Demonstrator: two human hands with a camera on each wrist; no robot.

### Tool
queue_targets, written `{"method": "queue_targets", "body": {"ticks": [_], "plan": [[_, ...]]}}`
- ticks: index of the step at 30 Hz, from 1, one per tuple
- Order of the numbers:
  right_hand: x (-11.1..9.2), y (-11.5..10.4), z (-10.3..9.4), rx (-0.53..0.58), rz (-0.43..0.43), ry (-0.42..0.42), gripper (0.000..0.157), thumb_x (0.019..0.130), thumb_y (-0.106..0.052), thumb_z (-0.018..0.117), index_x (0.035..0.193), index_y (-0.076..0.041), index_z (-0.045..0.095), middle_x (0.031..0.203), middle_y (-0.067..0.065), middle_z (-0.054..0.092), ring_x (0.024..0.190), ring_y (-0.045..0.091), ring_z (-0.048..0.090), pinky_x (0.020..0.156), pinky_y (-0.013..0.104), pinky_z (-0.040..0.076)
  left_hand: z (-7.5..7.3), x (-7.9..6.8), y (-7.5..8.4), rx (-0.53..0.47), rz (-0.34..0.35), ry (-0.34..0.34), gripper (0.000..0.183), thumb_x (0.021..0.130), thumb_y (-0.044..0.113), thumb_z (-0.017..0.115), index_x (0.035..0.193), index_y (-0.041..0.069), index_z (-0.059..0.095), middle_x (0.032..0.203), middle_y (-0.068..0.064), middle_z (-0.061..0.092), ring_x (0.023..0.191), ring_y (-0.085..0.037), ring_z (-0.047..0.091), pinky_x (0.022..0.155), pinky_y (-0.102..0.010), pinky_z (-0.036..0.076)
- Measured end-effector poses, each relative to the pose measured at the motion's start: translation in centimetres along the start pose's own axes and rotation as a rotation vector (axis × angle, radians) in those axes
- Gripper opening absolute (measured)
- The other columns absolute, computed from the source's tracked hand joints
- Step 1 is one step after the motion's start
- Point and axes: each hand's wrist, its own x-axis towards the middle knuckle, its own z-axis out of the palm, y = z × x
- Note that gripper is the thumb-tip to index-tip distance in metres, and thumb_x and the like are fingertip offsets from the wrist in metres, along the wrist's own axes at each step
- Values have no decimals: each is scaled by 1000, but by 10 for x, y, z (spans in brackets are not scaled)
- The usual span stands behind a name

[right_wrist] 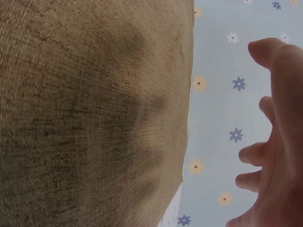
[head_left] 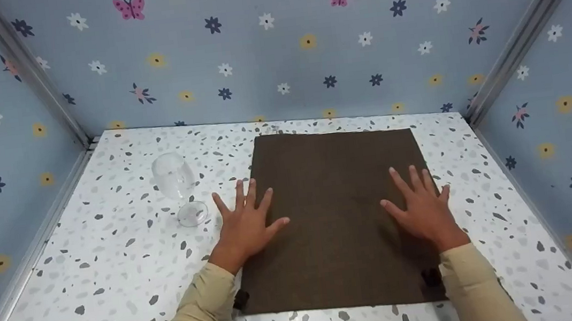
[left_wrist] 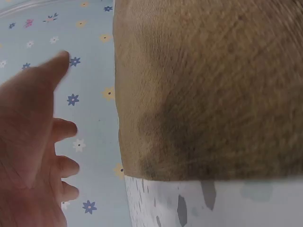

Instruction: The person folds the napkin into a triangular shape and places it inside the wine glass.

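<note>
- Brown cloth [head_left: 336, 219] lies flat on the terrazzo-pattern tabletop [head_left: 115, 266], right in front of the person, between and beneath the hands.
- Cloth's long axis: looks front-to-back, but slanted view, can't be certain; side edges run away from the person toward the back floral panel [head_left: 255, 34].
- Left hand [head_left: 246, 229]: fingers straight, spread, holding nothing; straddles the left edge, thumb over cloth, little finger out past it.
- Right hand [head_left: 427, 214]: same, fingers extended and apart, nothing gripped; straddles the right edge, thumb inward, little finger beyond the border.
- Key relation: cloth lies inward of both hands, one hand per side edge, thumbs facing each other; neither hand clearly nearer.
- Both hands appear raised above the cloth, judging by shadows; wrist views show dark patches on the fabric, no fingertip contact visible there.
- Clear stemmed glass [head_left: 174, 177] stands left of the cloth, apart from it, near left fingertips; left hand nearer.
</note>
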Motion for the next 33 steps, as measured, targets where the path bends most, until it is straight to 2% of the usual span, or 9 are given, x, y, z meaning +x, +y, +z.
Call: {"method": "queue_targets", "body": {"ticks": [5, 11, 17, 25, 29, 33], "plan": [[3, 1, -2, 15, 14, -10, 83, 96, -70, 43, 162, -24, 20, 164, 24, 12, 148, 51, 7, 102, 82, 3, 4, 1, 1, -13, -2, 8, 75, 97, 66, 46, 152, 15, 45, 159, -24, 29, 148, -46, 17, 103, -82, 4], [9, 2, -10, 23, 18, -37, 82, 96, -70, 42, 161, -26, 21, 164, 24, 13, 148, 51, 9, 103, 81, 3, 7, 0, 6, -69, -18, -41, 71, 97, 60, 51, 151, 14, 46, 159, -25, 29, 147, -47, 19, 103, -81, 7], [17, 2, -12, 66, 32, -34, 79, 98, -66, 44, 161, -24, 22, 163, 24, 19, 147, 49, 15, 108, 76, 8, 11, 3, 10, -120, -2, -43, 61, 98, 53, 55, 145, 13, 55, 155, -21, 38, 145, -43, 30, 107, -76, 15], [19, 4, -2, 181, 69, 50, 60, 103, -40, 54, 151, -6, 42, 152, 22, 42, 140, 43, 38, 113, 61, 27, 20, 7, 16, -194, 11, -80, 55, 99, 46, 59, 140, 9, 59, 154, -23, 40, 143, -43, 33, 112, -63, 25], [18, 2, 4, 200, 78, 23, 54, 102, -35, 57, 144, -2, 50, 144, 23, 50, 134, 43, 45, 110, 60, 32, 26, 1, 16, -223, -9, -100, 54, 98, 45, 61, 138, 7, 60, 154, -23, 39, 142, -45, 33, 110, -60, 32], [22, -3, 11, 203, 78, -5, 47, 101, -32, 59, 136, 0, 58, 136, 23, 57, 128, 42, 50, 106, 59, 37, 26, -3, 12, -223, -44, -102, 53, 98, 43, 62, 136, 6, 61, 153, -25, 39, 141, -46, 35, 106, -61, 36]]}}
